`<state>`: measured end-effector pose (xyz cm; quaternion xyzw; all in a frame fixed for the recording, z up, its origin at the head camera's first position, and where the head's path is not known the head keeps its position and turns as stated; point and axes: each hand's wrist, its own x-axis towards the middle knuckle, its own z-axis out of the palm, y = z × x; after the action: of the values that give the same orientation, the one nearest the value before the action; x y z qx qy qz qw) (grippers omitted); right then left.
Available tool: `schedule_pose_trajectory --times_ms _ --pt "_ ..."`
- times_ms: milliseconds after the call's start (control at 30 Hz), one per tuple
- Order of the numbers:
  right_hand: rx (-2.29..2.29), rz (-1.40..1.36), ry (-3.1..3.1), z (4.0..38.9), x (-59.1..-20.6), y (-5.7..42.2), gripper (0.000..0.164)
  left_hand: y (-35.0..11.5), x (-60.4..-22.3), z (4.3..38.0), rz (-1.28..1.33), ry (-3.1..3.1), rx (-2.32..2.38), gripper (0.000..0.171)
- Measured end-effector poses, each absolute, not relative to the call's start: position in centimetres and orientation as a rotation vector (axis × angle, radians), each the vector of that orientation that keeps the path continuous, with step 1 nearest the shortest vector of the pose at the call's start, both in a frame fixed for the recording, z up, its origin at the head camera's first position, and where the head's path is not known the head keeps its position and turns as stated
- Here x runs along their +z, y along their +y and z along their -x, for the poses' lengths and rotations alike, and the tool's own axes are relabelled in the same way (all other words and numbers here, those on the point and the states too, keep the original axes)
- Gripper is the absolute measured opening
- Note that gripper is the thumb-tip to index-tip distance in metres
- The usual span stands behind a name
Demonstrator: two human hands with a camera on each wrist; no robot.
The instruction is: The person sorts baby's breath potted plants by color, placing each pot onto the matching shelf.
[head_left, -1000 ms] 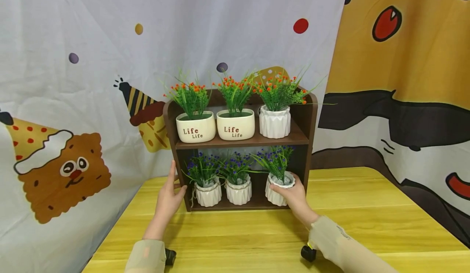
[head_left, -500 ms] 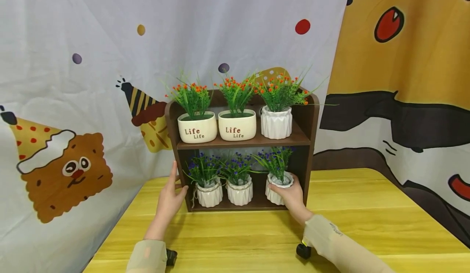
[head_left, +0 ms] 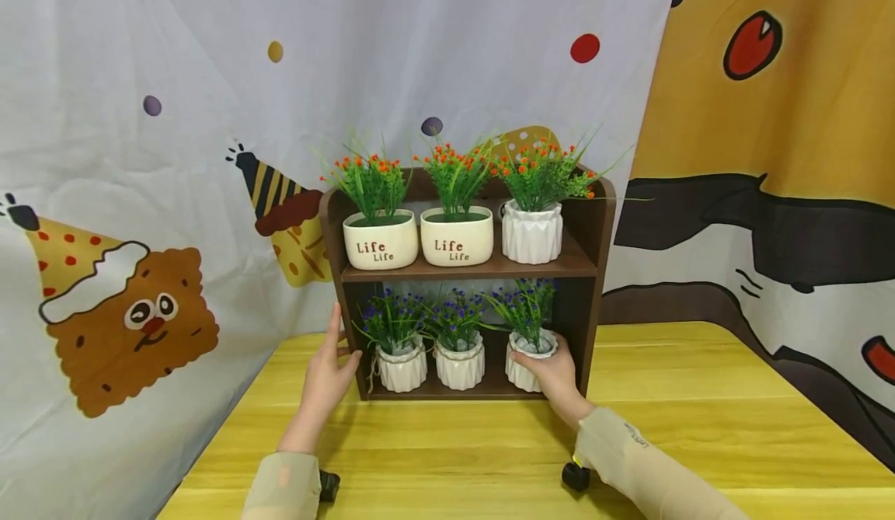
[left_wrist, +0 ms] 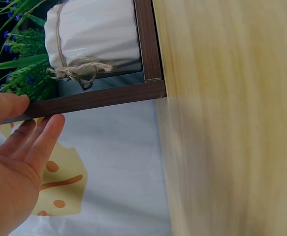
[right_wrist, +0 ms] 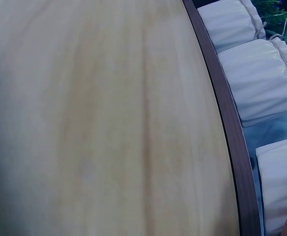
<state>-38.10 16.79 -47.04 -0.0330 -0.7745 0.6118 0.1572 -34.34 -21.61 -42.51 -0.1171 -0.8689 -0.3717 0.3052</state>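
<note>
A dark brown two-tier shelf (head_left: 468,273) stands on the table, full of potted flowers. At its right lower end, my right hand (head_left: 557,374) grips a white fluted flowerpot (head_left: 520,374) with purple flowers, thumb in front near the rim. Two similar pots, a middle one (head_left: 460,366) and a left one (head_left: 402,368), stand beside it with twine at their necks. My left hand (head_left: 327,372) holds the shelf's left side panel (left_wrist: 101,96); the thumb is on the inner side and the fingers on the outer side, index pointing up. The right wrist view shows only a sliver of the right hand.
On the upper tier are two cream oval pots (head_left: 381,242) marked "Life" and a white fluted pot (head_left: 533,232), all with orange flowers. The yellow wood table (head_left: 447,450) extends in front. A cartoon-printed curtain (head_left: 447,46) hangs behind.
My right hand and its flowerpot have shifted slightly left along the lower tier, closer to the middle pot. The left hand stays at the side panel. The head view has turned a little.
</note>
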Motion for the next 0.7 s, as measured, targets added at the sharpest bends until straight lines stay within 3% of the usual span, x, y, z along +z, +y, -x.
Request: schedule_pose_trajectory --times_ms 700 --pt "1.713 0.065 -2.292 38.35 -47.16 16.56 0.101 -21.71 -42.66 34.47 0.303 -2.312 -0.988 0.099"
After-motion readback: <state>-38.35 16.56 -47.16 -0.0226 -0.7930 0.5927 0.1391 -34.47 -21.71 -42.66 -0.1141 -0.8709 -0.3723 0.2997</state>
